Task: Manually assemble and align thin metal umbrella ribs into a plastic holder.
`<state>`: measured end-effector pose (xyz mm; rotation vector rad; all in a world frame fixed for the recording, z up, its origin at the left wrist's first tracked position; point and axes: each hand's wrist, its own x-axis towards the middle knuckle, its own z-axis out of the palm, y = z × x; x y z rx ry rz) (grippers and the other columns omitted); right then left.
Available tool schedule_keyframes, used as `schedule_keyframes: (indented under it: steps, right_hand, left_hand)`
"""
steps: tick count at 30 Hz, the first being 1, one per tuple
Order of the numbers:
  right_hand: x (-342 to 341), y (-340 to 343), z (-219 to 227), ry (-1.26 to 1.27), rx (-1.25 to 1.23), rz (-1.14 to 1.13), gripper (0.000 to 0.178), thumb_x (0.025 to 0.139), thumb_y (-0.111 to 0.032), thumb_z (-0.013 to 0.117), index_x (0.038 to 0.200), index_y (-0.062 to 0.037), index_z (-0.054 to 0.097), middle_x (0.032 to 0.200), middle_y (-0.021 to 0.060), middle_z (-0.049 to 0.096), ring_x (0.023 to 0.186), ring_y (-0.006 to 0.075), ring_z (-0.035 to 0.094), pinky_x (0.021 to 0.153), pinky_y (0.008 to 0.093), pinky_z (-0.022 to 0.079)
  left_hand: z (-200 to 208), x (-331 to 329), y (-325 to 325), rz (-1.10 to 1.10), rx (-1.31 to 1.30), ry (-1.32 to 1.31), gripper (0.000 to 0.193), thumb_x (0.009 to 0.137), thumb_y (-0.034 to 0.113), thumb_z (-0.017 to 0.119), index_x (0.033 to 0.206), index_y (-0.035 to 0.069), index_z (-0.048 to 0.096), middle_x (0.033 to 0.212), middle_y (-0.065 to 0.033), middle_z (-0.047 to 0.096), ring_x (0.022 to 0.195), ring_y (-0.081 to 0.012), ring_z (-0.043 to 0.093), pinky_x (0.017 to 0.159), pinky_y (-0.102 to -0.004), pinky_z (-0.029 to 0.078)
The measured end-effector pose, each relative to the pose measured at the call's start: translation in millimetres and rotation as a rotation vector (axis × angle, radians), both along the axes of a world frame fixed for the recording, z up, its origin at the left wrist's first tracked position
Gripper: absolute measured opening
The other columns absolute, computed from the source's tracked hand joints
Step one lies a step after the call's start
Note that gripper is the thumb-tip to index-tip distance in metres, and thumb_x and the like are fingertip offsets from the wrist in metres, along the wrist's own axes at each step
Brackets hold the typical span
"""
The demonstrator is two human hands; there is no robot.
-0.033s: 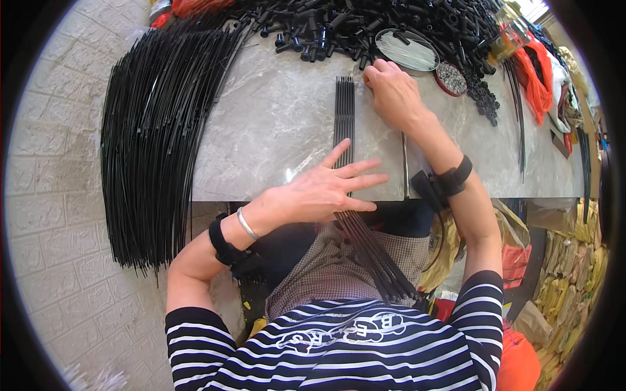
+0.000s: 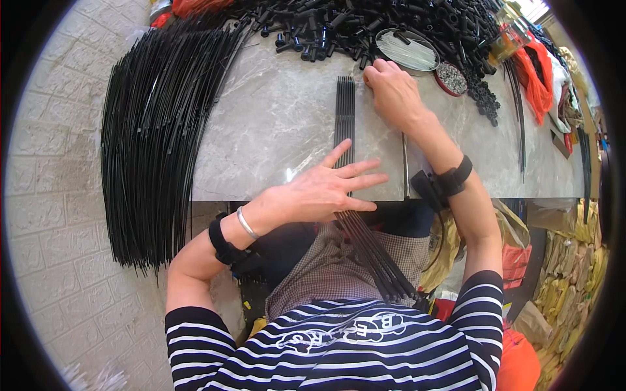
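A flat row of thin black rods (image 2: 345,104) lies side by side on the table, their lower parts hanging over its front edge onto my lap. My left hand (image 2: 332,189) is laid across this row near the edge, fingers spread and open. Farther off, to the right of the rods' far ends, my right hand (image 2: 393,94) is closed with its fingers curled in. Whatever those fingers hold, if anything, is hidden. Another dark rod (image 2: 405,166) shows below the right wrist, running to the table edge; its upper end is out of sight behind the hand.
A thick bundle of long black rods (image 2: 156,143) covers the left of the marble-look table (image 2: 274,117). Along the back lies a heap of black tubular parts (image 2: 339,26). Near my right hand stand a round dish of thin clear pieces (image 2: 407,52) and a red-rimmed dish (image 2: 450,78) of small bits.
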<state>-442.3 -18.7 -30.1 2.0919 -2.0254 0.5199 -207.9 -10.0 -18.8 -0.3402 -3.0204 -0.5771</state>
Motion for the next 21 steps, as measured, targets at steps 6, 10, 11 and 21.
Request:
schedule_keyframes:
  steps: [6, 10, 11, 21]
  right_hand:
    - [5.4, -1.1, -0.8, 0.009, 0.031, -0.018, 0.009, 0.081, -0.004, 0.053, 0.088, -0.0023, 0.059, 0.091, 0.0123, 0.057, 0.095, 0.0318, 0.056, 0.077, 0.0416, 0.048]
    - [1.7, -1.9, 0.4, -0.093, 0.054, -0.023, 0.013, 0.078, -0.003, 0.055, 0.090, -0.0035, 0.060, 0.094, 0.0116, 0.057, 0.094, 0.0319, 0.056, 0.078, 0.0419, 0.047]
    - [2.7, -2.3, 0.4, -0.018, 0.056, -0.015, 0.014, 0.078, -0.004, 0.055, 0.091, -0.0038, 0.060, 0.095, 0.0115, 0.057, 0.094, 0.0318, 0.056, 0.078, 0.0420, 0.047]
    - [9.3, -3.7, -2.2, -0.030, -0.006, -0.047, 0.013, 0.078, -0.005, 0.056, 0.090, -0.0024, 0.061, 0.094, 0.0112, 0.060, 0.092, 0.0297, 0.058, 0.077, 0.0418, 0.049]
  left_hand:
    - [-1.3, 0.3, 0.1, 0.002, -0.012, -0.012, 0.055, 0.062, 0.009, 0.076, 0.113, 0.028, 0.064, 0.151, 0.0007, 0.034, 0.142, -0.0215, 0.028, 0.114, -0.0621, 0.016]
    - [-0.9, -0.6, -0.1, 0.001, -0.006, -0.006, 0.055, 0.062, 0.008, 0.076, 0.112, 0.028, 0.065, 0.151, 0.0013, 0.033, 0.142, -0.0216, 0.028, 0.114, -0.0617, 0.016]
    - [-0.3, -0.6, -0.1, 0.002, 0.008, -0.014, 0.055, 0.062, 0.008, 0.076, 0.112, 0.028, 0.065, 0.151, 0.0014, 0.033, 0.142, -0.0216, 0.028, 0.114, -0.0617, 0.017]
    - [-4.0, -0.2, -1.0, 0.000, 0.052, 0.014, 0.052, 0.062, 0.005, 0.075, 0.109, 0.026, 0.066, 0.150, 0.0005, 0.035, 0.142, -0.0222, 0.028, 0.114, -0.0619, 0.017]
